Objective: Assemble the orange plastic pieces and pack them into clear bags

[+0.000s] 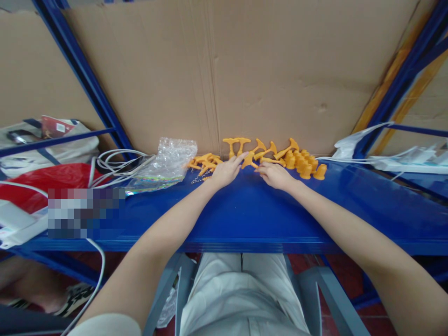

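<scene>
Between my two hands, over the blue shelf, is an orange T-shaped handle (pixel 249 161). My left hand (pixel 226 172) closes its fingertips at the crosspiece end. At the shaft end, my right hand (pixel 275 175) is closed with thumb and fingers pinched together; its fingers partly hide the shaft. Behind my hands, several more T-shaped handles (pixel 241 142) lean or lie near the cardboard. A pile of similar orange pieces (pixel 206 162) sits left of my left hand, with thin wavy metal pieces (pixel 198 178) beside it. Orange cup-shaped pieces (pixel 305 171) stand grouped right of my right hand.
A blue metal shelf (pixel 238 219) carries everything, backed by a cardboard sheet (pixel 217 74). Left are a clear plastic bag (pixel 171 161), white cables (pixel 117 163) and a red bag (pixel 63 179). A white power strip (pixel 413 161) lies far right. Another person's foot (pixel 75 296) shows lower left.
</scene>
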The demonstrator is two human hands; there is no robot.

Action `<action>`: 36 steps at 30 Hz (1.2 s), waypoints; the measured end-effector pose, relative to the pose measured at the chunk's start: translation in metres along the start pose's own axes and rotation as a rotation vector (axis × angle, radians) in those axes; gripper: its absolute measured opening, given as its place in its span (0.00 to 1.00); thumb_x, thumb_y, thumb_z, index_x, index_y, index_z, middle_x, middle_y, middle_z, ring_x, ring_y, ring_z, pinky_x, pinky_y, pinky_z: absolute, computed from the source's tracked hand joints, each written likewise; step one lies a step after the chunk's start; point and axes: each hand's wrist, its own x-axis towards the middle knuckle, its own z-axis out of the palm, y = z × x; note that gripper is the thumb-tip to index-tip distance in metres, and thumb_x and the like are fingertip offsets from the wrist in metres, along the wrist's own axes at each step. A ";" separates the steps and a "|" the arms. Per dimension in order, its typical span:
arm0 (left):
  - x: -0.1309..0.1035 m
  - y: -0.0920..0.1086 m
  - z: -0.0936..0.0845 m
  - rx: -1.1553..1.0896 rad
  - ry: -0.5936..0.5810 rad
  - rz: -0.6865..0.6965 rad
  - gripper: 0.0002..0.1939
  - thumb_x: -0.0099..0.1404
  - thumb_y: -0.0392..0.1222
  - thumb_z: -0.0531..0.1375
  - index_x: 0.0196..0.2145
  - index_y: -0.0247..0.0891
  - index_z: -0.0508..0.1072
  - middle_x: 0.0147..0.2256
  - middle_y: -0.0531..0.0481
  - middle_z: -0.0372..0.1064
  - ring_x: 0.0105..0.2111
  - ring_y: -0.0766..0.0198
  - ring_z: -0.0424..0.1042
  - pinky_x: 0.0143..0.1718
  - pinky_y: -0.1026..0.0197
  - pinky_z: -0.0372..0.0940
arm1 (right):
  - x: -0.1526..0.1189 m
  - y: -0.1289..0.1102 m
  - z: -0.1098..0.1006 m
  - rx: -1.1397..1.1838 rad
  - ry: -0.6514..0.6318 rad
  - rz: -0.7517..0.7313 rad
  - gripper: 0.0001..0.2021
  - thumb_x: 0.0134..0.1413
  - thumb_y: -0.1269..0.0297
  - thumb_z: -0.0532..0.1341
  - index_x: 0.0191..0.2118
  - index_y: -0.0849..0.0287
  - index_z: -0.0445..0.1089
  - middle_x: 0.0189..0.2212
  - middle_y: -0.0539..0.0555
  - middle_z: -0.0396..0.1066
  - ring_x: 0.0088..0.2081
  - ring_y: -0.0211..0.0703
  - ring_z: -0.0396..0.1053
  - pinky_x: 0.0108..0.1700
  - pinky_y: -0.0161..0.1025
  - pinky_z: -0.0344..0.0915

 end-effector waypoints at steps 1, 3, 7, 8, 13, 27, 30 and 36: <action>0.001 -0.002 0.000 0.010 -0.004 -0.030 0.26 0.73 0.39 0.45 0.67 0.45 0.54 0.60 0.42 0.63 0.52 0.55 0.71 0.50 0.56 0.67 | 0.000 0.003 0.002 0.009 -0.001 0.032 0.19 0.61 0.71 0.53 0.54 0.58 0.74 0.50 0.61 0.73 0.51 0.51 0.71 0.53 0.44 0.66; 0.003 -0.009 0.002 0.040 -0.018 -0.084 0.24 0.72 0.37 0.45 0.63 0.41 0.61 0.59 0.41 0.63 0.55 0.54 0.69 0.52 0.55 0.65 | 0.000 0.008 0.006 0.037 -0.011 0.103 0.18 0.61 0.71 0.54 0.53 0.59 0.74 0.51 0.61 0.73 0.52 0.52 0.71 0.55 0.45 0.66; 0.005 -0.023 0.011 0.101 -0.116 -0.193 0.22 0.70 0.38 0.48 0.59 0.36 0.66 0.61 0.36 0.60 0.59 0.47 0.62 0.57 0.47 0.60 | 0.000 0.017 0.011 0.080 -0.083 0.211 0.17 0.60 0.72 0.55 0.51 0.62 0.75 0.50 0.62 0.74 0.54 0.54 0.71 0.57 0.47 0.65; 0.004 -0.024 0.013 0.115 -0.156 -0.204 0.22 0.69 0.39 0.48 0.59 0.36 0.66 0.62 0.35 0.59 0.60 0.46 0.60 0.58 0.44 0.59 | 0.000 0.018 0.011 0.086 -0.110 0.220 0.17 0.60 0.72 0.55 0.50 0.62 0.75 0.51 0.62 0.75 0.54 0.54 0.71 0.57 0.47 0.65; 0.002 -0.020 0.015 0.156 -0.257 -0.189 0.23 0.70 0.38 0.46 0.59 0.35 0.67 0.61 0.33 0.60 0.62 0.42 0.58 0.58 0.38 0.57 | 0.001 0.022 0.017 0.096 -0.158 0.207 0.17 0.59 0.72 0.55 0.50 0.59 0.76 0.52 0.60 0.74 0.55 0.54 0.71 0.58 0.48 0.66; 0.004 -0.021 0.018 0.095 -0.211 -0.171 0.22 0.68 0.36 0.47 0.56 0.35 0.69 0.57 0.36 0.63 0.58 0.49 0.63 0.55 0.50 0.62 | 0.004 0.021 0.029 0.353 0.033 0.044 0.25 0.49 0.72 0.62 0.55 0.56 0.73 0.55 0.59 0.71 0.59 0.53 0.67 0.62 0.53 0.61; 0.005 -0.026 0.021 0.104 -0.126 -0.219 0.22 0.67 0.39 0.50 0.56 0.39 0.69 0.57 0.38 0.64 0.60 0.47 0.59 0.58 0.45 0.58 | 0.002 0.022 0.021 0.393 -0.005 0.050 0.28 0.46 0.73 0.62 0.57 0.56 0.72 0.56 0.57 0.71 0.60 0.53 0.66 0.62 0.52 0.60; 0.008 -0.036 0.023 0.093 -0.160 -0.310 0.26 0.65 0.40 0.50 0.61 0.38 0.65 0.61 0.36 0.62 0.62 0.44 0.58 0.59 0.40 0.54 | -0.001 0.027 0.001 0.453 -0.179 0.099 0.24 0.46 0.74 0.61 0.51 0.56 0.75 0.51 0.54 0.75 0.49 0.50 0.74 0.55 0.44 0.67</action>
